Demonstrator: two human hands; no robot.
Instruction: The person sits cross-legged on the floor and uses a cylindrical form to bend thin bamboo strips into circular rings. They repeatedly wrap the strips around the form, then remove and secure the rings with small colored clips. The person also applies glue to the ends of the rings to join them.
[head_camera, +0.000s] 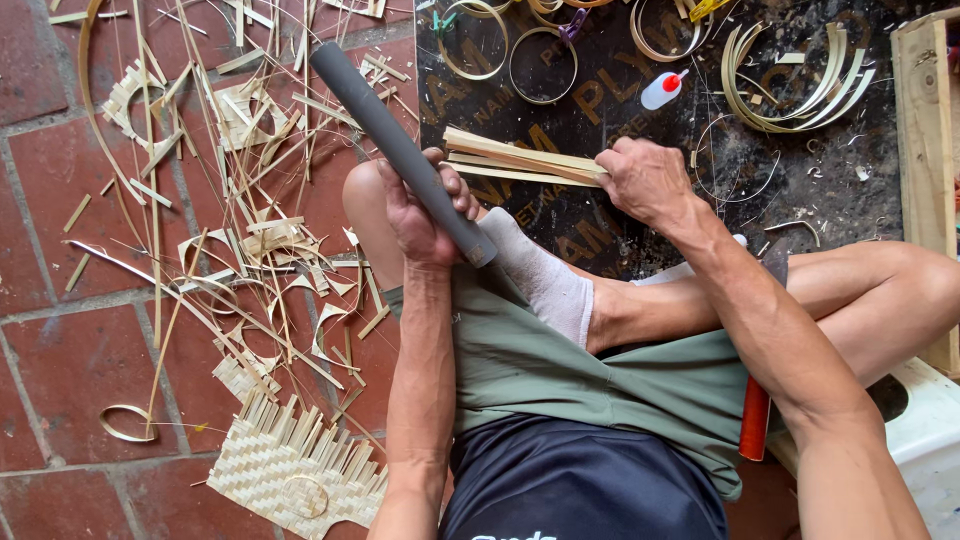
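1. Head view, looking down: seated cross-legged over red brick floor (40, 200), dark printed board (600, 90) ahead as work surface.
2. Left hand (420, 210): closed tight around grey pipe (400, 150), gripped near its lower end. Pipe's long axis runs from far-left down to near-right, lower end just above socked foot (540, 275).
3. Right hand (645, 180): fingers curled shut on right end of bamboo strip bundle (520, 160).
4. Bundle: long axis roughly left-right, slightly tilted, lying at near edge of board. Left end reaches pipe and left hand; touching or just short, cannot tell.
5. Key relation: pipe crosses bundle's left end at an angle, hands at opposite ends of bundle. Left hand nearer free end.
6. Around: glue bottle (662, 90) and bamboo hoops (545, 65) far on board, woven mat piece (290, 470) near-left, offcuts scattered across bricks.
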